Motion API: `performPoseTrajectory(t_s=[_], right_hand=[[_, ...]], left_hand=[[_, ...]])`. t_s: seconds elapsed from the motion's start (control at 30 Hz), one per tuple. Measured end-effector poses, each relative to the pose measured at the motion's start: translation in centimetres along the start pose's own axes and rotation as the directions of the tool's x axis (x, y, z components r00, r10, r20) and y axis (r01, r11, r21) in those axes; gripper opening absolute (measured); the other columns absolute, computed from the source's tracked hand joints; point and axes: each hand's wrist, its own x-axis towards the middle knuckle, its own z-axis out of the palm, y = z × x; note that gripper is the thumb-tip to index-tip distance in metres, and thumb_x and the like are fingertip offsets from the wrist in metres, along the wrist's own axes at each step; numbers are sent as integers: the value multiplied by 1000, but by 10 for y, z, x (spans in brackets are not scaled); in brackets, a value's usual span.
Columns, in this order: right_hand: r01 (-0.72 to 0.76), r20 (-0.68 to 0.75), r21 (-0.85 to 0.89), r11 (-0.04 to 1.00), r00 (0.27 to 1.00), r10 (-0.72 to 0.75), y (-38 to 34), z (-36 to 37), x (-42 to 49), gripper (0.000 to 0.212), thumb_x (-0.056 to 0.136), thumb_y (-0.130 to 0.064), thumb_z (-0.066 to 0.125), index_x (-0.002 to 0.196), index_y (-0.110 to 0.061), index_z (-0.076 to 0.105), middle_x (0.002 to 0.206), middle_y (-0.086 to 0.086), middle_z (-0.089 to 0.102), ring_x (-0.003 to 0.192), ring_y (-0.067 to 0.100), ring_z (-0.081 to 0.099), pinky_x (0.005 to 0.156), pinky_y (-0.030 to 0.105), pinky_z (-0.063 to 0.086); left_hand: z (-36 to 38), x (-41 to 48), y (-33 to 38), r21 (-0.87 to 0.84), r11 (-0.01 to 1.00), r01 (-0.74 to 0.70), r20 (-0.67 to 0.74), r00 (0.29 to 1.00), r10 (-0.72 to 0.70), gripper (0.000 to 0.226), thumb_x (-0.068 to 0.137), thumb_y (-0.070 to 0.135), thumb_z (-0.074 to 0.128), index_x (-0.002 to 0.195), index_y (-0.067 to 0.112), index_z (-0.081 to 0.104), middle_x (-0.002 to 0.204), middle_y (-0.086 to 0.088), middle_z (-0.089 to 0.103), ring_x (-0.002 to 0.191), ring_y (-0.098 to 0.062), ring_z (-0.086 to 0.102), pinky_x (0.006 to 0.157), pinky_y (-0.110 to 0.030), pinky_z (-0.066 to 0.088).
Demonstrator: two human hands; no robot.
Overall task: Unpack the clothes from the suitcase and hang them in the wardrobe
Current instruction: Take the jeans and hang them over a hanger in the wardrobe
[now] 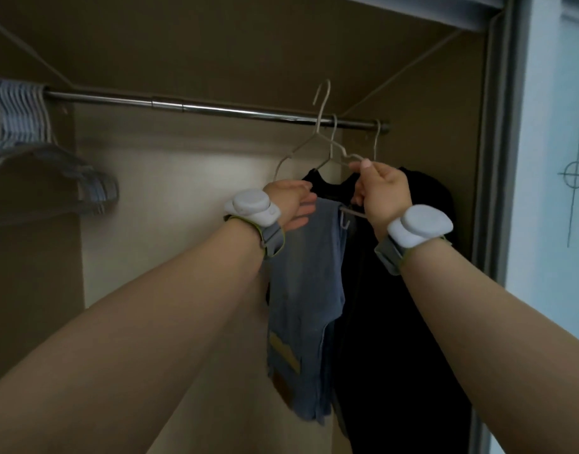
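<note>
We face the open wardrobe (462,158), its rail (216,108) running from nine o'clock toward two, spare hangers (19,113) bunched at nine. Our right hand (380,191) pinches the wire hanger (317,132) at its shoulder. Our left hand (291,204) lays fairly straight fingers against the jeans (308,273), which drape over the hanger's bar from centre toward six. The hook is not yet on the rail. If we tilt the hanger, the jeans could slide off, and the hook might snag the black garment (396,306) at four.

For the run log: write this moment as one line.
stage: hanging jeans | right hand pinches hanger | left hand touches jeans | hook not yet on rail | black garment already hung
</note>
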Motion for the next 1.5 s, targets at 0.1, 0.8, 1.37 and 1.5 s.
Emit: performPoseTrajectory(t_s=[0.1, 0.8, 1.37, 1.5], right_hand=[[2, 9, -83, 997, 1000, -2, 3, 6, 25, 29, 101, -22, 39, 101, -6, 63, 55, 0, 40, 48, 11, 36, 51, 22, 36], [387, 188, -706, 593, 910, -369, 55, 3, -12, 51, 89, -20, 55, 137, -8, 45, 147, 17, 36, 139, 34, 28, 116, 43, 20], [220, 753, -466, 857, 608, 254, 161, 95, -243, 56, 96, -28, 47, 147, -18, 27, 151, 5, 34, 136, 23, 34, 111, 31, 28], [81, 833, -468, 880, 373, 408, 179, 132, -324, 57, 95, -36, 48, 147, -21, 29, 148, 5, 39, 135, 23, 38, 110, 35, 34]], left_hand=[[-1, 1, -2, 9, 1000, -9, -44, 999, 10, 19, 97, 16, 47, 112, 15, 59, 111, -7, 61, 100, -20, 60, 87, -29, 49], [-9, -6, -59, 111, 990, 86, -119, 990, -73, 26, 96, 8, 45, 119, 9, 57, 99, -5, 60, 86, -16, 58, 69, -21, 46], [-161, -183, -224, 751, 549, 368, -397, 915, -70, 38, 93, 25, 54, 130, 21, 50, 120, -3, 61, 110, -20, 58, 90, -26, 46], [-202, -270, -263, 636, 517, 572, -555, 805, -208, 39, 93, 22, 53, 132, 19, 49, 120, -4, 60, 111, -20, 58, 90, -26, 46]])
